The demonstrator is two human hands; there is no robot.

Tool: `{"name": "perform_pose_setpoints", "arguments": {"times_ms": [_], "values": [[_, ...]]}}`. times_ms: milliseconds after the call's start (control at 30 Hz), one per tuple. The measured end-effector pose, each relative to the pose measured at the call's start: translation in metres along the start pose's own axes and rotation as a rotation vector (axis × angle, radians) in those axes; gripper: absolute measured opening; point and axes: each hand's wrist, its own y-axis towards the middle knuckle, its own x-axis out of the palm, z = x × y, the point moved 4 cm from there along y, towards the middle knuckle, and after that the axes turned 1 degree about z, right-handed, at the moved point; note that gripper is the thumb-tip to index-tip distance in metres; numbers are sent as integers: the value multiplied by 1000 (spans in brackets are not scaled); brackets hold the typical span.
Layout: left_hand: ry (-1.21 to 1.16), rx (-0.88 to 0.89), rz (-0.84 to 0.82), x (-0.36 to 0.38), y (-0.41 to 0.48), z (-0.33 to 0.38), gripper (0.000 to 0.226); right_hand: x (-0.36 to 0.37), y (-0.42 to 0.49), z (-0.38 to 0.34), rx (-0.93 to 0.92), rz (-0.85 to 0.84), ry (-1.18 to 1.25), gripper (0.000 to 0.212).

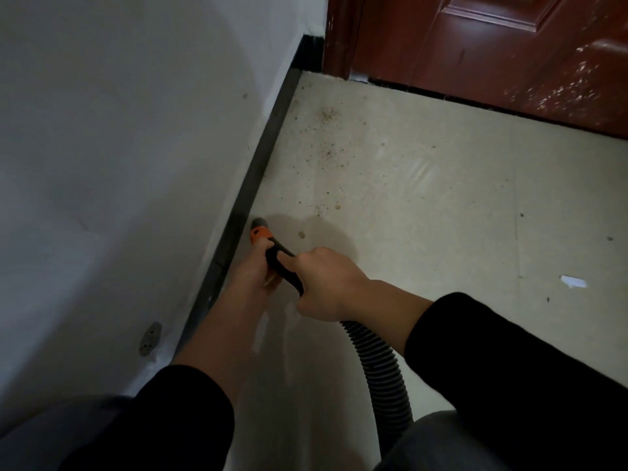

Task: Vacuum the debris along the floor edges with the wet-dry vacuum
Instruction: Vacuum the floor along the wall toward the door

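Note:
The vacuum nozzle (260, 229), orange with a grey tip, points at the floor right beside the dark baseboard (261, 158). My left hand (253, 270) grips the nozzle just behind the orange part. My right hand (323, 283) holds the black handle further back, where the ribbed grey hose (377, 362) begins and runs down toward my lap. Brown debris (328, 151) is scattered over the beige floor ahead of the nozzle, thickest near the door corner, with a few crumbs (301, 234) close to the tip.
A white wall (136, 147) runs along the left. A dark red door (492, 52) closes the far side. A small metal plate (150, 338) sits low on the wall. A white scrap (574, 282) lies on the floor at right.

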Motion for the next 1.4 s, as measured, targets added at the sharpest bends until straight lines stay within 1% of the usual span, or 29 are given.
{"name": "perform_pose_setpoints", "arguments": {"times_ms": [67, 100, 167, 267, 333, 400, 467, 533, 633, 833, 933, 1000, 1067, 1200, 1233, 1333, 1400], "values": [[-14, 20, 27, -2, 2, 3, 17, -2, 2, -3, 7, 1, 20, 53], [-30, 34, 55, -4, 2, 4, 17, -3, 2, -3, 12, 3, 35, 54], [-32, 45, 59, -4, 3, 5, 27, -5, 3, -3, 34, 7, 67, 52], [-9, 28, -30, 5, 4, 6, 18, -7, 2, -1, 78, 13, 92, 51], [5, 14, -66, 11, 1, 5, 22, -9, -1, 2, 105, 16, 91, 48], [33, 5, -79, 14, 4, 2, 20, -11, -4, 5, 137, 23, 91, 45], [60, 12, -94, 18, 6, 0, 35, -12, -8, 8, 165, 33, 87, 42], [92, 18, -108, 21, 13, -4, 42, -11, -11, 11, 190, 34, 81, 38], [129, 9, -142, 29, 13, -8, 35, -11, -15, 17, 226, 36, 65, 37], [112, -15, -163, 46, 11, -13, 27, -10, -22, 24, 279, 54, 30, 49], [147, -20, -194, 56, 10, -15, 27, -10, -26, 29, 309, 65, 2, 47], [161, -27, -206, 61, 10, -17, 23, -10, -29, 32, 328, 68, -5, 45], [149, -31, -215, 66, 8, -18, 17, -10, -31, 35, 343, 67, -8, 43], [123, -47, -235, 77, 7, -18, 15, -11, -31, 41, 380, 70, -21, 42], [112, -50, -240, 79, 6, -16, 17, -12, -30, 43, 388, 72, -20, 42], [108, -62, -248, 82, 6, -12, 31, -16, -27, 45, 399, 72, -15, 41], [129, -69, -248, 81, 2, -5, 37, -19, -25, 46, 399, 68, -14, 45]]}}
